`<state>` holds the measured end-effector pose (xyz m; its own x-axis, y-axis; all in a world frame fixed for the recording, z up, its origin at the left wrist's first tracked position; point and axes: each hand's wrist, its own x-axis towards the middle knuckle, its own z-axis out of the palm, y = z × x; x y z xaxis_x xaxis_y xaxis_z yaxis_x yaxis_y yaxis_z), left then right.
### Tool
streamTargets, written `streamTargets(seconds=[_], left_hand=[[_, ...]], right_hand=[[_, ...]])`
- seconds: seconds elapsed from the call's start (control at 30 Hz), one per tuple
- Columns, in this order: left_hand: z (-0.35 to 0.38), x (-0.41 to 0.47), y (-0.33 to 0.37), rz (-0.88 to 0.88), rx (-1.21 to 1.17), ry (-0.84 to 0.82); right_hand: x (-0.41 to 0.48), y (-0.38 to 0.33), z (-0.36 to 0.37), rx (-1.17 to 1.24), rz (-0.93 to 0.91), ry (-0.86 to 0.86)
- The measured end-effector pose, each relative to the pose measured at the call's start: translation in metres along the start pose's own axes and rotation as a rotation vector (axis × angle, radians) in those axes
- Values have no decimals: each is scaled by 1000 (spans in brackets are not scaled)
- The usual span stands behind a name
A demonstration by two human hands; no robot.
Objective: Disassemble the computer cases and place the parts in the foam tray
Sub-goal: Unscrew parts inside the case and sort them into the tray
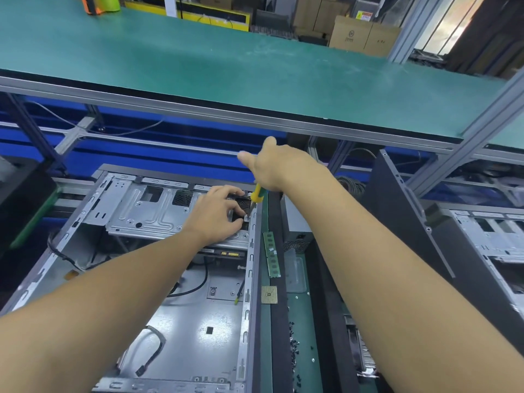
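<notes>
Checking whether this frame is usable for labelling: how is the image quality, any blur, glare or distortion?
Head view: wide-angle bend curves the shelf edge; right hand slightly motion-blurred on the screwdriver; ceiling light glares off the case floor; bright window top right washes out.

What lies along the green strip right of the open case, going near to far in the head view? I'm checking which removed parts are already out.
Scattered black screws → square CPU chip → green RAM stick → yellow-handled screwdriver gripped in the right hand.
</notes>
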<state>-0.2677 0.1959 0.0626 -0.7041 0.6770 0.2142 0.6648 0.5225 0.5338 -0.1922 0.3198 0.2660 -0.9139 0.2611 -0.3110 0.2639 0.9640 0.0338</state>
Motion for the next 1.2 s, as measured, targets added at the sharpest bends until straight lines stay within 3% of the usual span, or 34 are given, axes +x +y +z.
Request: streamTargets(seconds=[0.1, 0.27, 0.43, 0.53, 0.77, 0.93, 1.07, 1.2], left_hand=[[0, 0, 0, -8, -7, -1], [0, 0, 0, 0, 5, 0], [1, 2, -2, 9, 2, 1], [1, 2, -3, 11, 17, -3], [2, 1, -5, 17, -3, 26], [2, 1, -3, 9, -7, 20], [3, 2, -5, 14, -12, 19], [4, 2, -6, 17, -9, 30]], right_hand=[[2, 4, 2, 104, -19, 20], [-6, 13, -2, 221, -86, -96], [-6, 10, 5, 216, 26, 43], [0, 9, 9, 193, -21, 96], [-4, 6, 0, 303, -146, -85], [-3, -3, 7, 242, 22, 57], [0, -3, 9, 209, -40, 120], [-4, -2, -2, 230, -93, -56]])
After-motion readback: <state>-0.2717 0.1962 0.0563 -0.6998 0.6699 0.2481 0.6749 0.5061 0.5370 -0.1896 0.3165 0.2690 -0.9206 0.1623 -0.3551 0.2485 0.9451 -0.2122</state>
